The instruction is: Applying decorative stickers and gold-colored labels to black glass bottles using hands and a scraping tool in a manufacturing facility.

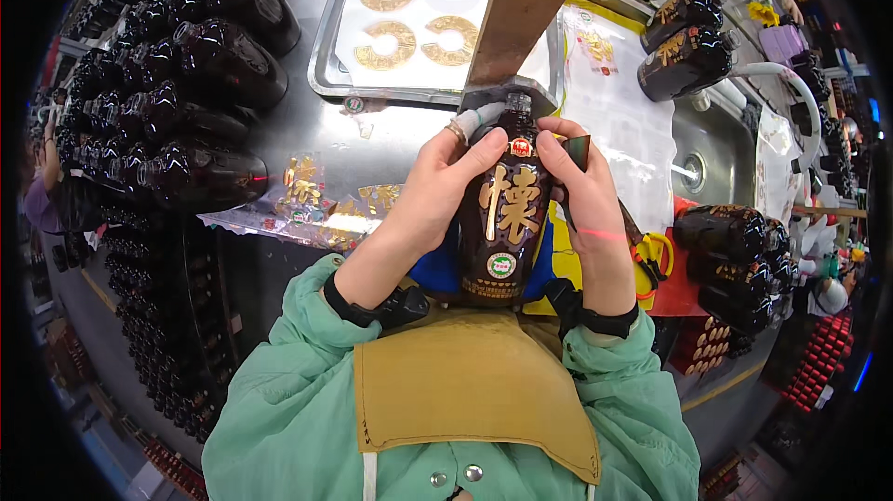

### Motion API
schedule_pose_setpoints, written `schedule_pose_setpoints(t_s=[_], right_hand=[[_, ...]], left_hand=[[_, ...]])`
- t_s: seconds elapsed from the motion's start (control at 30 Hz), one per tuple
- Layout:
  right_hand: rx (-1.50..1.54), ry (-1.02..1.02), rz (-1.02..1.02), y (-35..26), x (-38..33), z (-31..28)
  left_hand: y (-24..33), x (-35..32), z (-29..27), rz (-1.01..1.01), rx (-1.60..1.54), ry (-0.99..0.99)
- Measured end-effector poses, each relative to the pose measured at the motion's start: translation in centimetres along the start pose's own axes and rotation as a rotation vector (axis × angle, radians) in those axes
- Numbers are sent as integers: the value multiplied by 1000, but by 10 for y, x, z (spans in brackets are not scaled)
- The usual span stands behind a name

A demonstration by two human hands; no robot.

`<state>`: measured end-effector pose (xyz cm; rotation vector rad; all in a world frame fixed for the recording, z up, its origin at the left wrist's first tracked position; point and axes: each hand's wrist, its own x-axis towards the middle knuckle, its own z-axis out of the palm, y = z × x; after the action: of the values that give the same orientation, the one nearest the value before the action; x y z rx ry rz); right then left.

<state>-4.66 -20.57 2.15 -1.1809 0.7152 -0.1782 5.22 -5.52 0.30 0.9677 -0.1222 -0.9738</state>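
A dark glossy bottle (502, 240) lies tilted in front of me, its neck pointing away. It carries a large gold character, a round green-and-white emblem and a small red label (521, 146) near the neck. My left hand (454, 171) grips the bottle's left shoulder, thumb on the front; one finger has a white wrap. Against the right shoulder, my right hand (588, 189) presses with its fingertips. A dark flat piece (579, 151), like a scraper, is pinched between that hand's thumb and fingers. Blue material (435, 268) shows beneath the bottle.
Beyond the bottle, a metal tray (321, 64) holds gold C-shaped decals (388, 45) on white sheets. A brown post (521, 8) rises across it. Many dark bottles (219, 64) crowd the left. Yellow-handled scissors (654, 257), a sink (712, 161) and more bottles (688, 64) are right.
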Motion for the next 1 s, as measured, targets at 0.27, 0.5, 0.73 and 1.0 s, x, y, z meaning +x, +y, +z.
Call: schedule_pose_setpoints(t_s=[0.27,0.5,0.73,1.0], right_hand=[[-6,-17,24,3,3,-4],[-7,-24,49,2,4,-6],[-13,-20,57,2,3,-6],[-16,-10,45,1,3,-4]], left_hand=[[-2,0,1,-10,-30,-1],[-1,0,0,-34,-34,6],[-1,-1,-2,-42,-62,1],[-5,-4,0,-96,-114,48]])
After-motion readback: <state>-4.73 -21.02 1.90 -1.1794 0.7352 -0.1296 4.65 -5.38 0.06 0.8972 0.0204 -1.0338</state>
